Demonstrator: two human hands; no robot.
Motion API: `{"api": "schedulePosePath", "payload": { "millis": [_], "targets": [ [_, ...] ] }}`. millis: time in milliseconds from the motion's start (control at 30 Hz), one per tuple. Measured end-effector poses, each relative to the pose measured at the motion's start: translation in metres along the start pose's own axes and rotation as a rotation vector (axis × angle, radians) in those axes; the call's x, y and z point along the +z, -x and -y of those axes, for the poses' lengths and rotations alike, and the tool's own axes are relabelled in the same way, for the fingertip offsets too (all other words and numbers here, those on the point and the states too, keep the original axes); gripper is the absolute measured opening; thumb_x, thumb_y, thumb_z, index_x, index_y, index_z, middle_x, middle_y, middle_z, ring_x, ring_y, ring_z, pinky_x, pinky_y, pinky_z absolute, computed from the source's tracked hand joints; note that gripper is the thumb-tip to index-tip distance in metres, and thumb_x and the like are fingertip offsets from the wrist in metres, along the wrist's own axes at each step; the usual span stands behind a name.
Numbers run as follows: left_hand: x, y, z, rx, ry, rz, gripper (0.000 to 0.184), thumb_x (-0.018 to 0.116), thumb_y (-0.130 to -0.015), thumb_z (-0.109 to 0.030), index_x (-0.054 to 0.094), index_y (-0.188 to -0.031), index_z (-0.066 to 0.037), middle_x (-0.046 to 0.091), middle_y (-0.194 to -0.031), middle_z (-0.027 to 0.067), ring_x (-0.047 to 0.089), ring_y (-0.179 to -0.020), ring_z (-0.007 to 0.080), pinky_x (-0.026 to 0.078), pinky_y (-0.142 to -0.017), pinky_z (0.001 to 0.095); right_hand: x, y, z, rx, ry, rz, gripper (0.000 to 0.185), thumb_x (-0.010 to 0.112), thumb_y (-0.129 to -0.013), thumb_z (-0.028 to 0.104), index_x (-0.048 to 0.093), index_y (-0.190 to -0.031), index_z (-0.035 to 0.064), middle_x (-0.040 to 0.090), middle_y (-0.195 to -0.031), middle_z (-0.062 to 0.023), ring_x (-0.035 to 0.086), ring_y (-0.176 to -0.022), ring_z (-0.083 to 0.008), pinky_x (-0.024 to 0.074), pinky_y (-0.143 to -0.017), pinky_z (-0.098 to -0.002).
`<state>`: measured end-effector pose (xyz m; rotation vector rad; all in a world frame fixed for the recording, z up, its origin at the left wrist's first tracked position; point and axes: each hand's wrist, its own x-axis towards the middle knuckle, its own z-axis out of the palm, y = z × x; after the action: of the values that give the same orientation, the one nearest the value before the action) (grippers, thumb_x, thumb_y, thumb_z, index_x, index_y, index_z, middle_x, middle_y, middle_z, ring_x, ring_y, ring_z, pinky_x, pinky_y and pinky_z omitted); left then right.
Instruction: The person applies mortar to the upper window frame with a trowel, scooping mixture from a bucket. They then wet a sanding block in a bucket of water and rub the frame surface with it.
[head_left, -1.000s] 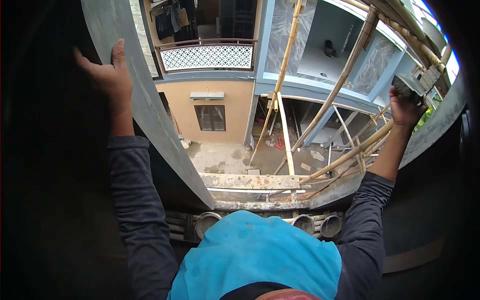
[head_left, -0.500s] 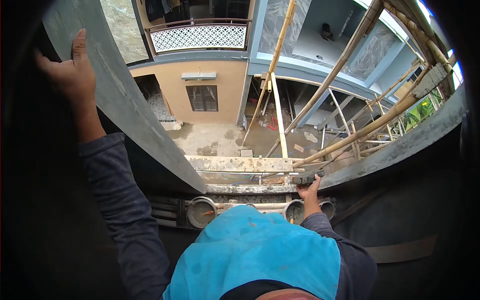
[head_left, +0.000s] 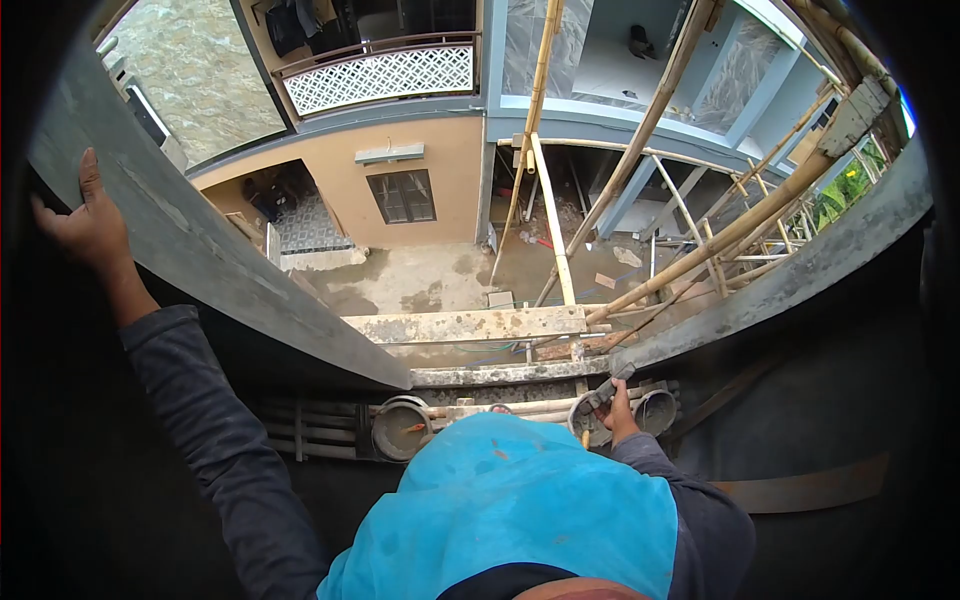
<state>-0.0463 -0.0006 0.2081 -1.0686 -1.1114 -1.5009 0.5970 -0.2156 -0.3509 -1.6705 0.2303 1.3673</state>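
Note:
My left hand [head_left: 90,222] grips the outer edge of a grey cement-rendered column [head_left: 180,200]. Its thumb lies on the column's face and its fingers are partly lost in shadow. On the right, my right hand [head_left: 620,408] is closed around a small grey, cement-smeared block [head_left: 617,376], held tilted over a round bucket [head_left: 577,412]. The block's exact kind does not show. Beside that hand, the lower end of a grey rendered curved edge [head_left: 760,295] comes down.
Another bucket [head_left: 402,400] stands on bamboo poles [head_left: 325,430] just below me. A cement-spotted plank [head_left: 460,325] crosses in front. Bamboo scaffolding [head_left: 690,255] fills the right. Far below lies wet concrete ground [head_left: 420,270], with an orange house wall [head_left: 330,180] behind it.
My left hand has shifted left and down in view along the column. My right hand has dropped from the ledge toward the bucket, tilting the block. The view has turned slightly.

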Motion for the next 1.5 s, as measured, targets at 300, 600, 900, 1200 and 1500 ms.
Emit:
{"api": "schedulePosePath", "payload": {
  "millis": [300,600,900,1200,1500],
  "targets": [
    [0.001,0.000,0.018,0.014,-0.097,0.020,0.074,0.079,-0.075,-0.042,0.051,-0.121,0.008,0.061,-0.115,0.0210,0.063,-0.102,0.0292,0.050,-0.086,0.0343,-0.001,-0.019,0.025,0.005,0.100,0.073,0.039,0.060,-0.074,0.047,0.057,-0.097,0.0158,0.060,-0.086,-0.0046,0.060,-0.081,-0.0230,0.0480,-0.072,-0.0428],
    [0.001,0.002,0.012,0.039,-0.096,-0.031,0.074,0.079,-0.074,-0.043,0.052,-0.119,0.009,0.062,-0.112,0.0212,0.063,-0.100,0.0291,0.051,-0.084,0.0336,0.016,-0.025,0.038,-0.027,0.141,0.072,0.040,0.063,-0.074,0.043,0.057,-0.103,0.0155,0.059,-0.091,-0.0056,0.060,-0.081,-0.0230,0.0516,-0.071,-0.0424],
    [0.000,-0.005,0.026,0.113,-0.196,0.001,0.077,0.079,-0.073,-0.045,0.052,-0.120,0.009,0.061,-0.113,0.0215,0.063,-0.102,0.0294,0.050,-0.087,0.0342,0.018,-0.056,0.030,0.004,0.247,0.135,0.035,0.062,-0.076,0.043,0.056,-0.099,0.0179,0.060,-0.083,-0.0027,0.060,-0.081,-0.0223,0.0498,-0.073,-0.0435],
    [-0.003,-0.002,0.024,0.031,-0.229,0.042,0.083,0.079,-0.071,-0.049,0.050,-0.121,0.011,0.061,-0.113,0.0222,0.062,-0.103,0.0304,0.049,-0.088,0.0352,0.025,-0.048,0.039,-0.001,0.259,0.117,0.040,0.065,-0.074,0.045,0.057,-0.101,0.0170,0.054,-0.084,-0.0023,0.054,-0.078,-0.0213,0.0446,-0.070,-0.0402],
    [0.001,-0.002,0.026,0.070,-0.097,-0.041,0.077,0.080,-0.071,-0.047,0.055,-0.116,0.009,0.063,-0.109,0.0229,0.063,-0.100,0.0315,0.050,-0.085,0.0361,0.048,-0.041,0.043,0.002,0.284,0.151,0.035,0.063,-0.076,0.044,0.055,-0.098,0.0171,0.056,-0.084,-0.0038,0.057,-0.079,-0.0227,0.0482,-0.072,-0.0422]
  ]
}}
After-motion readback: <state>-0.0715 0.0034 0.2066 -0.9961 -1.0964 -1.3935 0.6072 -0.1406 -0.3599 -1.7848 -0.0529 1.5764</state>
